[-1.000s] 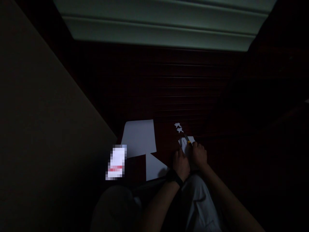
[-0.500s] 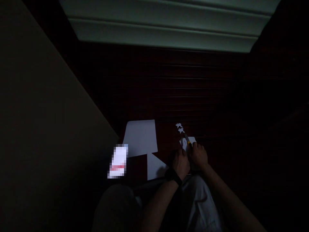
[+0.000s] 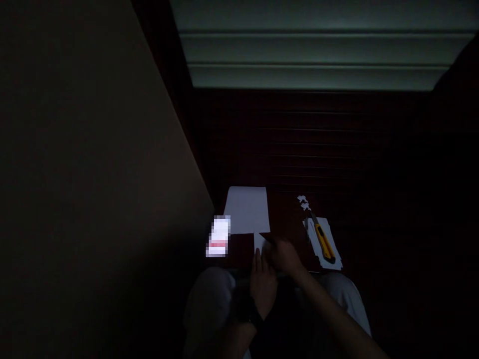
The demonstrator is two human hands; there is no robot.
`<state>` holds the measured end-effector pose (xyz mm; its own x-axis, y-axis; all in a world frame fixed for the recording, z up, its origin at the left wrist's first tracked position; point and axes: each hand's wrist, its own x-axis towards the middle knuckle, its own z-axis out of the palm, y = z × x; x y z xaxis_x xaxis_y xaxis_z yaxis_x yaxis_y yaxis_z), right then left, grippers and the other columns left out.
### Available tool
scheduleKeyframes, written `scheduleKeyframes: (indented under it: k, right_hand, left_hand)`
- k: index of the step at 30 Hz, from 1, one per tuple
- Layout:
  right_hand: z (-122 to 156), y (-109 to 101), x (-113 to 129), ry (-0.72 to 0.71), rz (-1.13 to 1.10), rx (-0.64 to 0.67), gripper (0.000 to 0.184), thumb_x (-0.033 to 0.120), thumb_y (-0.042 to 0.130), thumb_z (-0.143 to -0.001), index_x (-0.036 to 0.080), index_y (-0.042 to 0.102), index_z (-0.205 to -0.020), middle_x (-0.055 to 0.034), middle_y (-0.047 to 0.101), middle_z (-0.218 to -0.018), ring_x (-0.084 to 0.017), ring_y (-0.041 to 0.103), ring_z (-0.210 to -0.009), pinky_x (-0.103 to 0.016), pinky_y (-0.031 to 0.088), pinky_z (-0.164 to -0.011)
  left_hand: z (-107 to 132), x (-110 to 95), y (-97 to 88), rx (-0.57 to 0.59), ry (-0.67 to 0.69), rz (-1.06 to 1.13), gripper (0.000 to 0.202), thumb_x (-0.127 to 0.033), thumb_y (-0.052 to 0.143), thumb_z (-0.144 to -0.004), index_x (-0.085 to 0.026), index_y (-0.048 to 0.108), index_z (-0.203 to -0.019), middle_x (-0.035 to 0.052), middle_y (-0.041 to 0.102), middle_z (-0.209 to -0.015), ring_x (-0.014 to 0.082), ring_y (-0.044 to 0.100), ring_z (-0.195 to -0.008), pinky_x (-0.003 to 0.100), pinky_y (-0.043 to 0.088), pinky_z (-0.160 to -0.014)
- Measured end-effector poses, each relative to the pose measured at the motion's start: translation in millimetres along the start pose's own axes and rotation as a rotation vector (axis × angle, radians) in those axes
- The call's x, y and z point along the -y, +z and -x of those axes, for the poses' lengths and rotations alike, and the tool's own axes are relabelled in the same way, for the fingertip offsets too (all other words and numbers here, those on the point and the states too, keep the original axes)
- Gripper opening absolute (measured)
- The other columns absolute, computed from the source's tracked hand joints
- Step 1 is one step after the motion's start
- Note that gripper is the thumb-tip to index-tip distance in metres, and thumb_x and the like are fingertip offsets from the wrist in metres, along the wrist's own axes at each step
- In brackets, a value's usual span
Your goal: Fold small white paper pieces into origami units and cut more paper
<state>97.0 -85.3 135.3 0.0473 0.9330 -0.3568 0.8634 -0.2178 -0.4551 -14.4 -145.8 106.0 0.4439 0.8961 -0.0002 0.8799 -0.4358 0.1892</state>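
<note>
My left hand, with a dark band at its wrist, lies with fingers stretched out on a small white piece of paper that narrows to a point. Close beside it, my right hand is closed at the right side of that paper. What its fingers hold is too dark to make out. To the right, a yellow utility knife rests on a stack of cut white paper, apart from both hands. Its blade end points away from me.
A larger white sheet lies behind my hands on the dark table. Left of it is a bright blurred phone-like screen. Small jagged paper scraps lie at the back right. A wall stands on the left.
Both hands have left the paper stack and moved left to the small pointed paper. The utility knife, earlier at my right hand, now lies let go on the stack. The view has shifted.
</note>
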Motion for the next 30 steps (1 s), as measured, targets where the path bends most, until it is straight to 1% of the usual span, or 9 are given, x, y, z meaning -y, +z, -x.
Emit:
scheduleKeyframes:
  k: [3,8,13,15,18,21,25,27,30]
  right_hand:
    - [0,8,9,0.026,0.020,-0.039,0.029,0.033,0.049,-0.082,0.012,0.062,-0.096,-0.0183,0.064,-0.099,-0.025,0.062,-0.090,-0.031,0.042,-0.073]
    - [-3,10,9,0.048,-0.032,-0.050,0.020,0.032,0.058,-0.074,0.015,0.067,-0.075,-0.0158,0.069,-0.081,-0.026,0.066,-0.079,-0.030,0.043,-0.065]
    - [-9,1,-4,0.029,-0.220,-0.069,0.017,0.033,0.065,-0.067,0.017,0.068,-0.063,-0.0085,0.069,-0.065,-0.022,0.065,-0.067,-0.026,0.041,-0.057]
    - [-14,-6,-12,0.006,-0.336,-0.089,0.024,0.040,0.063,-0.069,0.017,0.067,-0.062,-0.0059,0.068,-0.063,-0.020,0.064,-0.063,-0.024,0.041,-0.055]
    - [-27,-13,-26,-0.005,-0.510,-0.156,0.038,0.050,0.057,-0.074,0.013,0.066,-0.070,-0.0056,0.068,-0.067,-0.017,0.061,-0.061,-0.023,0.043,-0.053]
    - [-49,-14,-36,0.003,-0.636,-0.231,0.046,0.056,0.053,-0.076,0.011,0.063,-0.080,-0.0067,0.067,-0.072,-0.016,0.060,-0.061,-0.024,0.044,-0.054]
    - [-88,-14,-42,0.006,-0.695,-0.280,0.050,0.060,0.052,-0.075,0.012,0.062,-0.080,-0.0073,0.067,-0.073,-0.017,0.059,-0.062,-0.025,0.044,-0.055]
    - [-104,-16,-47,0.011,-0.672,-0.283,0.048,0.061,0.053,-0.074,0.013,0.062,-0.076,-0.0063,0.066,-0.070,-0.018,0.059,-0.062,-0.025,0.043,-0.055]
    - [-114,-25,-61,0.034,-0.569,-0.274,0.044,0.056,0.052,-0.077,0.015,0.063,-0.069,-0.0064,0.064,-0.066,-0.020,0.059,-0.063,-0.026,0.041,-0.055]
  left_hand:
    - [6,-1,-2.6,-0.027,-0.011,0.001,0.055,-0.022,0.051,-0.078,-0.013,0.044,-0.132,0.0158,0.038,-0.140,0.0321,0.017,-0.135,0.050,0.015,-0.109]
    - [17,4,-9.6,-0.028,-0.056,0.086,0.053,-0.016,0.046,-0.078,-0.003,0.045,-0.129,0.0197,0.034,-0.141,0.0298,0.014,-0.136,0.046,0.017,-0.110]
    - [8,19,-35.5,-0.104,-0.158,0.315,0.078,-0.019,0.056,-0.070,-0.006,0.024,-0.140,0.0160,0.018,-0.148,0.0291,0.008,-0.137,0.045,0.017,-0.110]
    - [-6,33,-49.7,-0.158,-0.247,0.453,0.077,-0.022,0.053,-0.075,-0.010,0.018,-0.142,0.0130,0.016,-0.149,0.0271,0.010,-0.137,0.044,0.018,-0.110]
    - [-34,57,-66.0,-0.090,-0.245,0.804,0.086,-0.024,0.059,-0.072,-0.019,0.014,-0.144,0.0095,0.020,-0.149,0.0268,0.019,-0.136,0.043,0.025,-0.108]
    - [-68,75,-69.4,-0.028,-0.302,1.219,0.066,-0.029,0.054,-0.079,-0.024,0.028,-0.140,0.0073,0.035,-0.143,0.0252,0.035,-0.129,0.041,0.034,-0.102]
    - [-123,83,-50.2,0.098,-0.363,1.582,0.046,-0.043,0.058,-0.078,-0.016,0.058,-0.115,0.0114,0.063,-0.114,0.0263,0.061,-0.099,0.037,0.052,-0.077]
    - [-150,85,-34.7,0.120,-0.391,1.596,0.042,-0.043,0.063,-0.074,-0.010,0.065,-0.099,0.0117,0.069,-0.096,0.0254,0.065,-0.086,0.036,0.053,-0.071]
    - [-177,91,-14.4,0.079,-0.486,1.561,0.037,-0.042,0.066,-0.071,-0.010,0.067,-0.090,0.0087,0.070,-0.085,0.0238,0.066,-0.077,0.032,0.053,-0.063]
